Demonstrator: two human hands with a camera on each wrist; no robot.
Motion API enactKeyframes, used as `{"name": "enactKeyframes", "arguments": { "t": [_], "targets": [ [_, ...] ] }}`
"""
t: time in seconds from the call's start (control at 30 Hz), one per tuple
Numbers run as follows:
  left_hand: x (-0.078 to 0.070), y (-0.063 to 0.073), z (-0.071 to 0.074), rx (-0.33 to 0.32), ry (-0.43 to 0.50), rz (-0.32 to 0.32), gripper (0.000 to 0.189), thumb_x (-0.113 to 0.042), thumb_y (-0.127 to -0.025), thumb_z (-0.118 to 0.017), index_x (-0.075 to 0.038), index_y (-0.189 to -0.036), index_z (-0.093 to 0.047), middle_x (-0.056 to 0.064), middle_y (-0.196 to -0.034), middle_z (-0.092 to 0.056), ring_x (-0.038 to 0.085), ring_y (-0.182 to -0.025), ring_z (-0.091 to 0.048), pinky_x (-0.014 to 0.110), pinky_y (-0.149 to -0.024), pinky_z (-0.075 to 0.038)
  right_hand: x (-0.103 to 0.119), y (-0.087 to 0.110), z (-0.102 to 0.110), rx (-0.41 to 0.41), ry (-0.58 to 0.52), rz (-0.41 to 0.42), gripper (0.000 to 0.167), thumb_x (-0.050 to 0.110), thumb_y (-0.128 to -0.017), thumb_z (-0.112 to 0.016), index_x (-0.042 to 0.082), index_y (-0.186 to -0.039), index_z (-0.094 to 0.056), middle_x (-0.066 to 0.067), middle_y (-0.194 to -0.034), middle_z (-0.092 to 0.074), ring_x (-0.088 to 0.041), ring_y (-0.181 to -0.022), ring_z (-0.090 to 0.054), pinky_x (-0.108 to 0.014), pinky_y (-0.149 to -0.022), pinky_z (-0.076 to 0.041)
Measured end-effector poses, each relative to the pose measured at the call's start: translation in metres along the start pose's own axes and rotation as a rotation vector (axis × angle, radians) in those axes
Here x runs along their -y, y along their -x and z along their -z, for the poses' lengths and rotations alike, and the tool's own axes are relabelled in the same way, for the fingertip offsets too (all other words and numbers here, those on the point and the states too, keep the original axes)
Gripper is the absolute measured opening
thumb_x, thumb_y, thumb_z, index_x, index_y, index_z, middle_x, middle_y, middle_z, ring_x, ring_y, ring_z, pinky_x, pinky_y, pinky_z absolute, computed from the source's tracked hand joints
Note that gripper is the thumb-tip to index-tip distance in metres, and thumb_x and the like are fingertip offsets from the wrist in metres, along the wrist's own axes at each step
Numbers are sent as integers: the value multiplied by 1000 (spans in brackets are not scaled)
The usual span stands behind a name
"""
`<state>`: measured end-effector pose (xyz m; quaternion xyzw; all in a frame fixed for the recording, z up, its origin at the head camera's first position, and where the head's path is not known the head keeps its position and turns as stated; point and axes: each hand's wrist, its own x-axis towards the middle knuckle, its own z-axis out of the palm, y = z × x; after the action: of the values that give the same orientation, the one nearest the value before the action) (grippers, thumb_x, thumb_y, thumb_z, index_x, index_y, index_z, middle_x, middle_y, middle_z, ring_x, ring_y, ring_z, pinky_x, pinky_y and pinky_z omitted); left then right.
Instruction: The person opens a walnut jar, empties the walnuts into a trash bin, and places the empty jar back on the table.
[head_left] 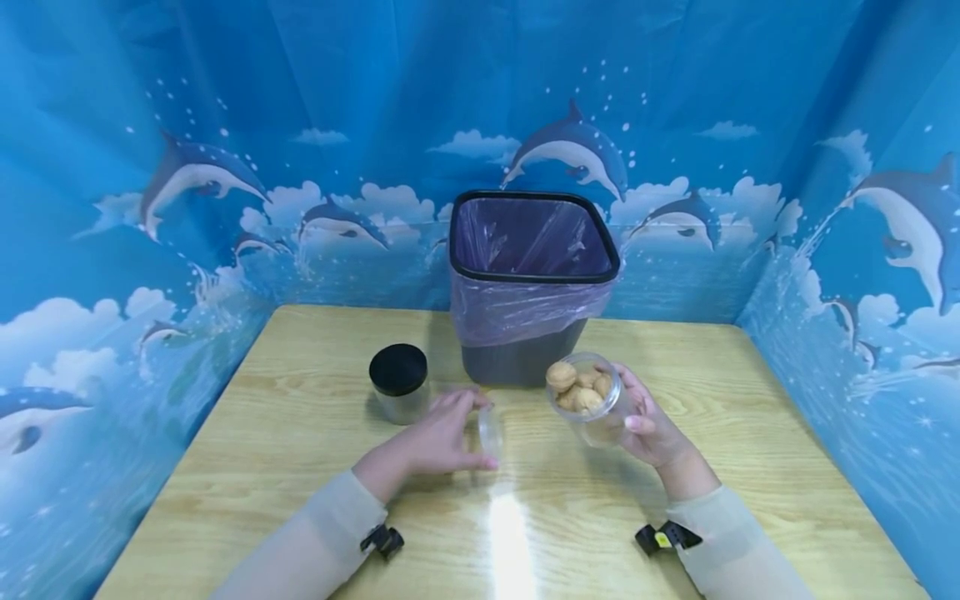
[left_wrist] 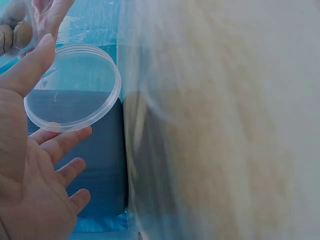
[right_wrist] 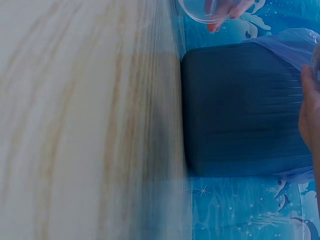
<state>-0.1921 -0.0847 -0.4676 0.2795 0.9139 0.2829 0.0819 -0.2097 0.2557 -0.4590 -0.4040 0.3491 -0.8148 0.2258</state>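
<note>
My left hand pinches a clear round lid by its edge between thumb and fingers, a little above the table. In the left wrist view the lid is see-through, with a ridged rim. On the right, my right hand grips a clear jar from its side. That jar is uncovered and tilted to the left, with several walnuts up near its mouth. Only a sliver of the right hand shows at the edge of the right wrist view.
A grey bin lined with a purple bag stands at the back of the wooden table. Left of it is a second clear jar with a black lid. A blue dolphin-print curtain surrounds the table.
</note>
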Motion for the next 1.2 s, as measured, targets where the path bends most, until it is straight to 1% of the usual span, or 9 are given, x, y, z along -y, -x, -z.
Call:
{"name": "enactKeyframes", "arguments": {
  "t": [0.2,0.3,0.43,0.5,0.7,0.83,0.93,1.1,1.2],
  "targets": [
    [8,5,-3,33,20,46,95,-62,-74,-80,-14,-147,-42,9,-154,-40,34,-146,-27,54,-119,-19,-1,0,1,-5,22,7,65,3,-95,-58,10,-153,-31,-10,-144,-50,-22,-127,-55,-33,-106,-44],
    [11,6,-2,35,22,59,94,-61,-73,-81,-15,-146,-43,7,-153,-42,34,-146,-27,54,-119,-19,-1,1,1,-10,26,9,65,3,-95,-59,10,-154,-31,-10,-144,-50,-22,-127,-55,-33,-106,-44],
    [12,7,0,32,35,41,90,-56,-73,-84,-13,-142,-46,3,-147,-49,34,-143,-34,53,-118,-23,-1,3,1,-21,33,13,65,3,-95,-58,11,-154,-32,-10,-144,-50,-22,-127,-55,-33,-106,-45],
    [12,7,1,36,40,32,89,-55,-73,-85,-12,-142,-48,5,-147,-49,35,-142,-35,54,-118,-23,0,3,1,-23,34,14,65,2,-95,-57,11,-154,-31,-10,-144,-50,-22,-127,-55,-33,-106,-44],
    [13,9,3,45,35,36,89,-54,-73,-85,-12,-142,-49,15,-156,-39,38,-146,-28,56,-118,-19,2,2,3,-31,51,11,65,3,-95,-58,11,-153,-31,-8,-144,-50,-21,-127,-55,-31,-106,-44],
    [14,9,4,49,26,41,90,-54,-72,-86,-11,-142,-50,17,-156,-37,39,-146,-28,57,-118,-18,3,2,3,-41,64,12,65,4,-95,-59,11,-153,-32,-8,-144,-51,-20,-126,-55,-31,-106,-44],
    [15,8,4,49,16,36,89,-53,-72,-86,-11,-141,-50,17,-155,-39,39,-146,-28,58,-118,-17,3,2,4,-42,65,16,65,5,-95,-59,11,-153,-32,-9,-144,-51,-21,-126,-56,-31,-105,-45],
    [17,8,3,54,-1,16,88,-51,-72,-86,-9,-141,-51,12,-150,-48,38,-147,-27,59,-118,-17,3,3,4,-41,65,15,65,5,-95,-59,11,-153,-31,-9,-143,-51,-21,-125,-56,-32,-105,-45],
    [17,9,2,63,-8,12,87,-49,-72,-87,-9,-141,-52,9,-148,-50,37,-148,-25,59,-118,-15,3,3,5,-42,66,11,65,4,-95,-59,11,-153,-31,-8,-143,-51,-21,-125,-56,-32,-105,-45]
  ]
}}
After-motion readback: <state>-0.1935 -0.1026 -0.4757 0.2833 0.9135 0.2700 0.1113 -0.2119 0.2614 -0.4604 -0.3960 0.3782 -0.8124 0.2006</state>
